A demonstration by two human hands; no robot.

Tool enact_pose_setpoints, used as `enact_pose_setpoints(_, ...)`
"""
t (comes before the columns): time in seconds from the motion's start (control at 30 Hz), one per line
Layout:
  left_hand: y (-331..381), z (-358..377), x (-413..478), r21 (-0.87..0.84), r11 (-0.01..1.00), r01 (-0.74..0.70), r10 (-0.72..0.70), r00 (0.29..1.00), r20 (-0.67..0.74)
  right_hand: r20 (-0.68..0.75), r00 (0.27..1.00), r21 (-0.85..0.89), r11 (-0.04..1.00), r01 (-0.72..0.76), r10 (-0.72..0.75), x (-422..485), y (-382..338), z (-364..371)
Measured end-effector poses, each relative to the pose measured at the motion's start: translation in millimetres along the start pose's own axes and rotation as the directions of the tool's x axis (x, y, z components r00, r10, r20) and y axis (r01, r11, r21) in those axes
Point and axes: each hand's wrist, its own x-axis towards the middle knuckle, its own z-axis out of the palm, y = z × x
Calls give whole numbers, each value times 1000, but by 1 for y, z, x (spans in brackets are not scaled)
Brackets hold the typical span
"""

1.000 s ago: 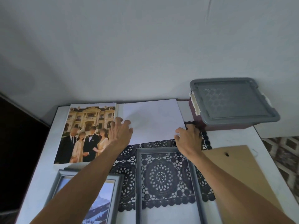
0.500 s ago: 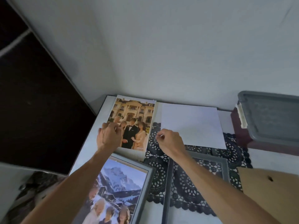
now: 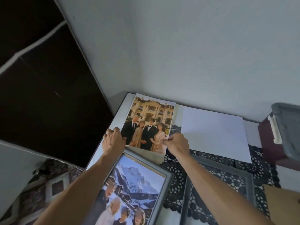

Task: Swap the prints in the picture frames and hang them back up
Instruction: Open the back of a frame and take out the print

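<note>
Mansion print (image 3: pixel 149 117): loose sheet, lying on the table between both grips. Left hand (image 3: pixel 113 141) is gripping its left edge; right hand (image 3: pixel 177 143) is pinching the near-right corner. Judged light, floppy and crease-prone, so best carried by opposite edges. Empty frame (image 3: pixel 227 166) is lying just right of the right hand.

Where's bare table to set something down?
Bare table between white sheet and bin, and right of doily above board. Empty frame holds only doily. Left is crowded: left hand, right hand, mansion print, mountain frame.

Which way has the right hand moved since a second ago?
Yes. The right hand moved left, from the white sheet's right corner to the mansion print's right edge.
</note>
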Motion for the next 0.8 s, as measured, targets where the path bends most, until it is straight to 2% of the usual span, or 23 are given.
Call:
enact_pose_setpoints(0.13, -2, 1, 2, -21, 1000, -4, 4, 1000, 4, 4, 999, 189, 981, -53, 54, 1, 3, -6)
enact_pose_setpoints(0.3, 2, 1, -2, 46, 999, 4, -4, 1000, 5, -62, 997, 120, 992, -36, 44, -1, 5, -12)
enact_pose_setpoints(0.37, 5, 0, -4, 76, 997, -10, 12, 1000, -28, -74, 997, 147, 989, -27, 38, -4, 0, -15)
enact_pose_setpoints(0.47, 14, -6, -8, 65, 993, -96, 101, 992, -80, -27, 995, 405, 911, -74, 92, -2, -4, -19)
enact_pose_setpoints(0.53, 28, -11, -15, -11, 980, -200, 197, 975, -101, 11, 995, 589, 803, -86, 98, -3, -6, -24)
enact_pose_setpoints(0.63, 60, -20, -31, -191, 922, -337, 325, 941, -92, -32, 995, 726, 687, -38, 89, -11, -6, -36)
enact_pose_setpoints(0.73, 96, -27, -54, -331, 845, -421, 417, 905, -86, -166, 986, 738, 667, 108, 24, -27, -5, -52)
enact_pose_setpoints(0.8, 120, -32, -71, -425, 799, -425, 446, 893, -54, -256, 965, 699, 678, 226, -58, -41, -1, -66)
